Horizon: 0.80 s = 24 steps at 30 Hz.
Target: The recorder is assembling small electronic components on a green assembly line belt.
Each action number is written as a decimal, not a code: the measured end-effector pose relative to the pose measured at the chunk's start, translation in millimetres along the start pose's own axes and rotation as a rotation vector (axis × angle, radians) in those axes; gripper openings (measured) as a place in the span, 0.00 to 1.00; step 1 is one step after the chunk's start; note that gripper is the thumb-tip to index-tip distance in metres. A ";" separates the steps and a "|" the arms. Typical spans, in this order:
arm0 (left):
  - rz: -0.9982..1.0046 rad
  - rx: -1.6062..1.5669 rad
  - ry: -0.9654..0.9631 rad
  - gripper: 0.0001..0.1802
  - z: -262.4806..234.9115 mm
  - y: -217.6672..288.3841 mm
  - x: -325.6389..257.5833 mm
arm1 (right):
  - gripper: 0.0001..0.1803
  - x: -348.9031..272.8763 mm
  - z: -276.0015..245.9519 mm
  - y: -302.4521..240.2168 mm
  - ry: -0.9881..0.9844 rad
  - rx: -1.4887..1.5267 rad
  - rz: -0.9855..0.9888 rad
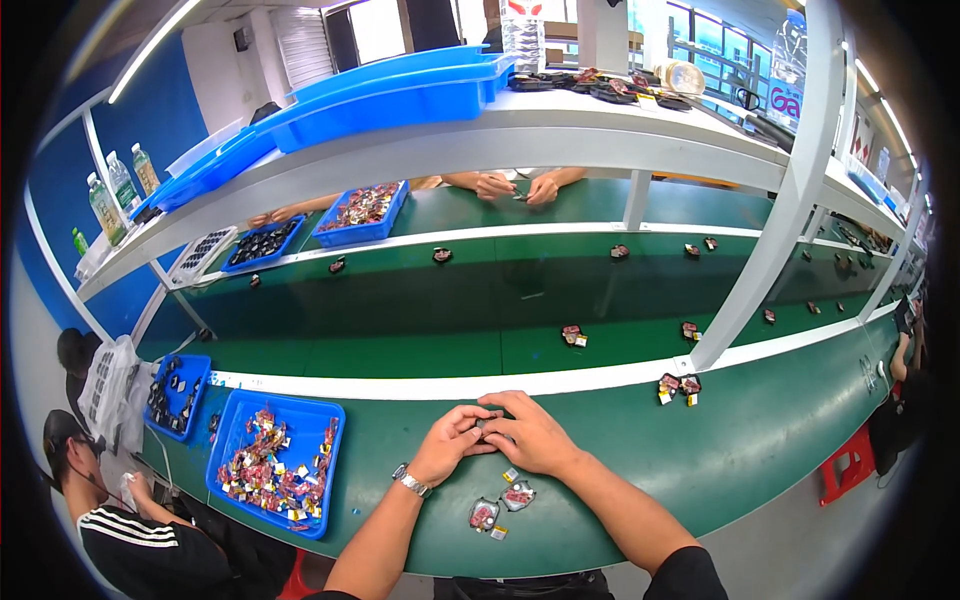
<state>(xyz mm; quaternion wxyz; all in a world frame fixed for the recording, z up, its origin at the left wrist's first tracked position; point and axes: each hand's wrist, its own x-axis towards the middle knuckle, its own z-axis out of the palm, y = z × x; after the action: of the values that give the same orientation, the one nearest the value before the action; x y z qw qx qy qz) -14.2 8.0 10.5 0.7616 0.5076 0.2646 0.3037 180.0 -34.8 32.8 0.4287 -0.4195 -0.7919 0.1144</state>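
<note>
My left hand point(455, 442) and my right hand point(530, 432) meet over the green bench. Their fingers close together around a small dark piece point(484, 424), mostly hidden by the fingers, so its kind cannot be told. Just in front of my wrists, two small assemblies lie side by side on the bench: one round-edged assembly point(484, 514) and another point(518, 495), each with a dark rim, a reddish middle and a white-and-yellow tab. To the left stands a blue tray point(338, 440) holding a heap of reddish parts point(265, 465) with white and yellow tabs.
Behind a white rail point(400, 385) runs a green conveyor belt point(400, 345) carrying scattered assemblies point(573, 336). Two assemblies point(679, 387) sit near the shelf post point(765, 230). A smaller blue tray point(180, 398) holds black parts. Overhead, a shelf bears blue trays point(390, 100). Co-workers sit left and opposite.
</note>
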 end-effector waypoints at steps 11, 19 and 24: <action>0.080 -0.106 0.032 0.15 2.0 -0.2 0.1 | 0.05 -2.5 11.4 -2.9 0.147 0.038 0.047; 0.094 -0.080 0.048 0.14 -1.3 -5.1 0.4 | 0.07 -5.6 22.8 -1.3 0.203 0.115 0.144; 0.090 -0.061 0.074 0.14 -0.8 -4.3 0.4 | 0.07 -6.1 23.6 -4.1 0.204 0.081 0.156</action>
<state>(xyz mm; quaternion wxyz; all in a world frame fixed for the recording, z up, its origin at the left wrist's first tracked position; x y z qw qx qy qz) -13.6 7.5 6.2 0.7519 0.4841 0.2601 0.3643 161.1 -37.7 17.1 0.5132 -0.4717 -0.7040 0.1359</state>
